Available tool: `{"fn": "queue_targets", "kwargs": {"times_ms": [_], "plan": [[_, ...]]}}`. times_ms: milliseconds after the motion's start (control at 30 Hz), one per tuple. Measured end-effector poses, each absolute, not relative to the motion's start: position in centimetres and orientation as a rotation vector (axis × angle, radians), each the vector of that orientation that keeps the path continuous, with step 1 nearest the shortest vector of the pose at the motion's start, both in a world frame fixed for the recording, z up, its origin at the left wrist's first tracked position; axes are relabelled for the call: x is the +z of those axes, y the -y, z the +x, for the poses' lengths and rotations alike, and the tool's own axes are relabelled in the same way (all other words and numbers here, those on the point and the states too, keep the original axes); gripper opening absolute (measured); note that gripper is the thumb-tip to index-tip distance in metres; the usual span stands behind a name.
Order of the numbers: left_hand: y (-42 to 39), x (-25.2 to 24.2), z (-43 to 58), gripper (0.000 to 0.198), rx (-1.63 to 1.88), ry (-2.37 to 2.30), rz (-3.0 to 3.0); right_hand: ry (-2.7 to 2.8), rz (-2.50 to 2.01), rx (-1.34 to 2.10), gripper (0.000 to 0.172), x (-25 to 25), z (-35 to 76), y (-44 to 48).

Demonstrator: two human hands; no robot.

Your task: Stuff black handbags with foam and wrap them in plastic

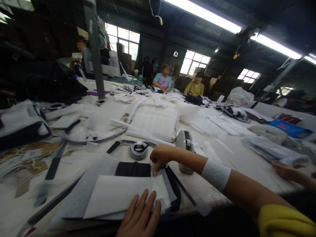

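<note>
My left hand (140, 217) lies flat with its fingers stretched out on a white foam sheet (116, 197) at the table's near edge. The sheet is folded over a black flat pouch (133, 169), whose top edge shows above it. A black strap (174, 191) runs down the pouch's right side. My right hand (160, 158) reaches in from the right with its fingers curled. Its thumb presses down on the sheet's upper right corner. What the fingers hold is hidden. A grey tape dispenser (185, 144) stands just behind my right wrist.
A roll of grey band (138, 150) lies behind the pouch. White foam sheets (153, 123) and black straps (55, 161) cover the long table. Another person's hand (283, 170) rests at the right. Two people (163, 80) sit at the far end, a pole (96, 56) stands at the left.
</note>
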State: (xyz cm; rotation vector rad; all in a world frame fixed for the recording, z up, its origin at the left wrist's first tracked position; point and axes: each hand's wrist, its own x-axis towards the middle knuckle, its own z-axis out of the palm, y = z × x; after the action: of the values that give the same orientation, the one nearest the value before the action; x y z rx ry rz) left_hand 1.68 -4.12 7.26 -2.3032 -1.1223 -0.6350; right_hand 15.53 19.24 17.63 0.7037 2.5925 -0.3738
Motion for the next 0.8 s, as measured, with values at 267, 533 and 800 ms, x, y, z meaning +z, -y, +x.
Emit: {"fn": "queue_targets", "kwargs": {"times_ms": [267,533,800], "plan": [[4.2,7.3,1.6,0.049,-0.632,1.126,-2.303,-2.906,1.163,-0.307,0.018,19.1,18.6,-14.7],[4.7,8.2,2.2,0.054,-0.629,1.246,-2.342,-2.966,1.122,-0.522,0.015,15.8,18.9,-12.7],[5.0,9.5,2.2,0.060,-0.623,1.233,-2.348,-3.188,1.358,-0.555,0.024,16.8,21.9,-6.4]]}}
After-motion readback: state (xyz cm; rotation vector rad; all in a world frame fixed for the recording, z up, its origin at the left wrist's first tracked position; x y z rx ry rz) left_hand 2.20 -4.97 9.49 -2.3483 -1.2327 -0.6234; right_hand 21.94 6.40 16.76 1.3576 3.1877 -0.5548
